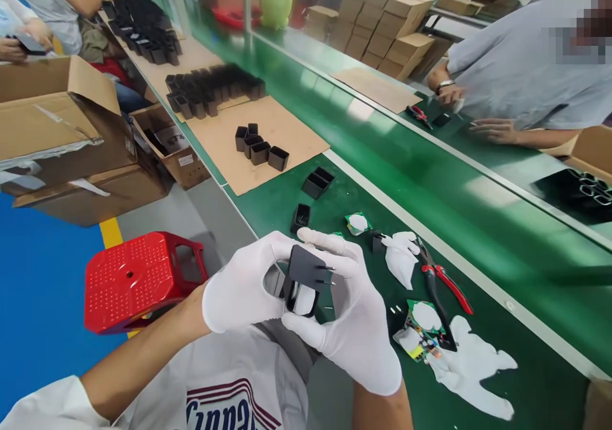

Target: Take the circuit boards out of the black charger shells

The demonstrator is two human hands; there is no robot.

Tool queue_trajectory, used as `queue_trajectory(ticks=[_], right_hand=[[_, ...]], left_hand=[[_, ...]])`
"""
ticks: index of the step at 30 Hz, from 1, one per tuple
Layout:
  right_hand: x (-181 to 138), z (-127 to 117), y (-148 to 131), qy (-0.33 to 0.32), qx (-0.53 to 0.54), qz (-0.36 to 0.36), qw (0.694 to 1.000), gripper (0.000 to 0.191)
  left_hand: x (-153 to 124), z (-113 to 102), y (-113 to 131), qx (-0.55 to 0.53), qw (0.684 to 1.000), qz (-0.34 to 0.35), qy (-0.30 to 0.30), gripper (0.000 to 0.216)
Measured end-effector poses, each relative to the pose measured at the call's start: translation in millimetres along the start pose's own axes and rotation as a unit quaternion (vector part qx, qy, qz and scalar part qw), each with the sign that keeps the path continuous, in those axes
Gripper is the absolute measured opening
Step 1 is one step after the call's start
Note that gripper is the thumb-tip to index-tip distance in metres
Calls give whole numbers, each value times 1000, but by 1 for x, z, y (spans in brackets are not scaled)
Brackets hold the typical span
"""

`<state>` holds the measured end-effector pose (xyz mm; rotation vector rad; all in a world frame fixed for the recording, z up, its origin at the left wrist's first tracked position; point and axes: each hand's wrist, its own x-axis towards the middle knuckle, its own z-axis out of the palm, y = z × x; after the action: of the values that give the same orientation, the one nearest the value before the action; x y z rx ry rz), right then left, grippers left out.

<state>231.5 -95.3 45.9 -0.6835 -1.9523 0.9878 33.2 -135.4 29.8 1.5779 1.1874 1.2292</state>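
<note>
Two gloved hands: both were closed on one black plug housing (306, 269), held up before the chest, over the near edge of the green worktop (268, 204).
Left hand (239, 290): in a white glove, fingers curled round the housing's left side, gripping it.
Right hand (356, 334): in a white glove, forefinger laid across the top of the housing and thumb under it, gripping the right side.
Housing: black, with thin metal prongs pointing right and a pale part showing at its lower face.
Loose shells: a single black shell (301, 216) lay just beyond the hands, and a pair (318, 181) lay farther back.
Cardboard sheet (220, 150): lay on the worktop behind them, bearing a small cluster of black shells (258, 146).
Right of the hands: red-handled pliers (447, 283), small circuit boards (421, 328) and two spare white gloves (400, 258) (473, 366) lay on the worktop.
Red stool (138, 277): stood on the floor to the left, below the left forearm.
Co-worker (516, 67): in a grey shirt across the belt, both hands resting on the far side.
</note>
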Motion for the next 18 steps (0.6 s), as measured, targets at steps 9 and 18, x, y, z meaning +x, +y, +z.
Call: queue_trajectory(ticks=[9, 18], right_hand=[[22, 16, 9, -22, 50, 22, 998, 76], [76, 55, 22, -17, 33, 20, 999, 67]], left_hand=[[12, -29, 2, -7, 998, -52, -45, 40], [41, -84, -26, -6, 999, -30, -16, 51]])
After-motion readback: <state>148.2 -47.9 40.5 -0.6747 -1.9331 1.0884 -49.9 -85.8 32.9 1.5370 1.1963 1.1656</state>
